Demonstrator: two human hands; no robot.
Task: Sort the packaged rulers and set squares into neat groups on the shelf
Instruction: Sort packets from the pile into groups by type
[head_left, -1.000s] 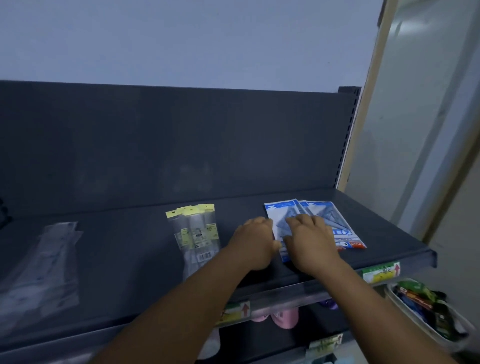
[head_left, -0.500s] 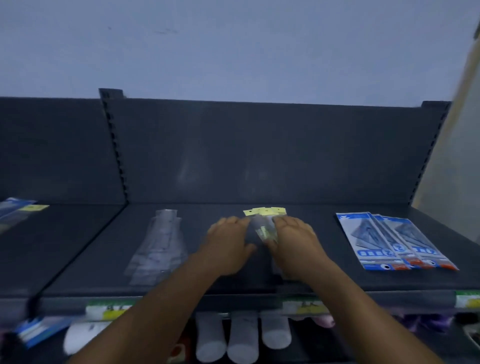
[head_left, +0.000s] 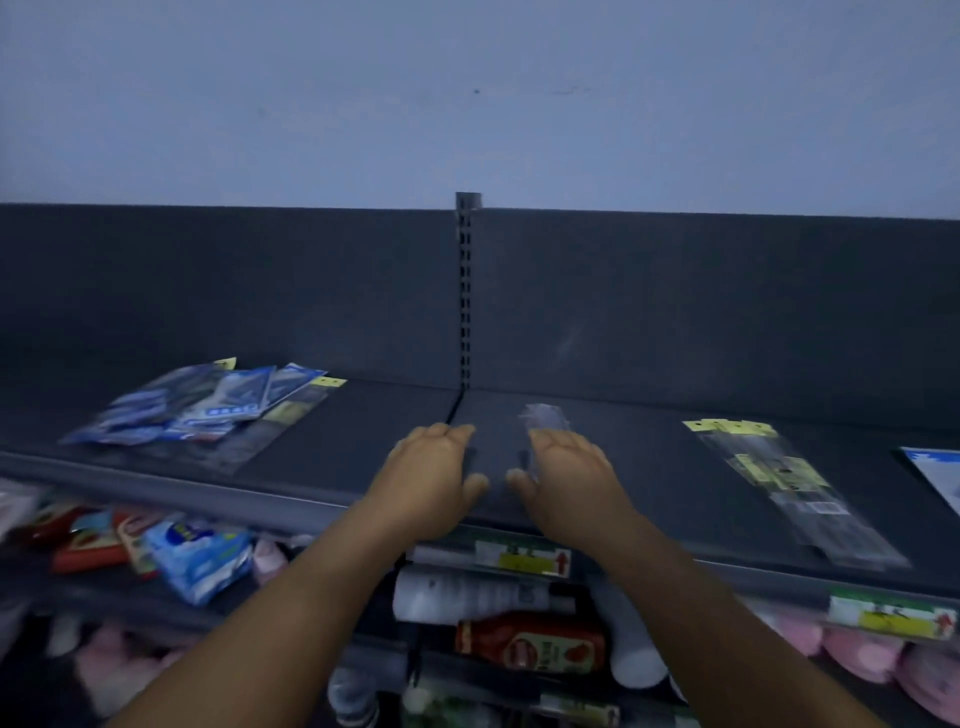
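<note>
Hands shift left from the yellow-tagged group to the clear packets

Our fingers lie fairly straight and flat: the right hand (head_left: 566, 478) rests on the clear packets (head_left: 543, 418), their tops showing just past its fingertips, while the left hand (head_left: 434, 475) presses the bare shelf (head_left: 363, 447) beside them, gripping nothing. Half a second ago both hands framed the yellow-tagged rulers (head_left: 779, 478); now that fanned group lies well apart to our right, seemingly squared. The blue packs (head_left: 192, 408) at far left look jumbled, so we judge sorting unfinished.
</note>
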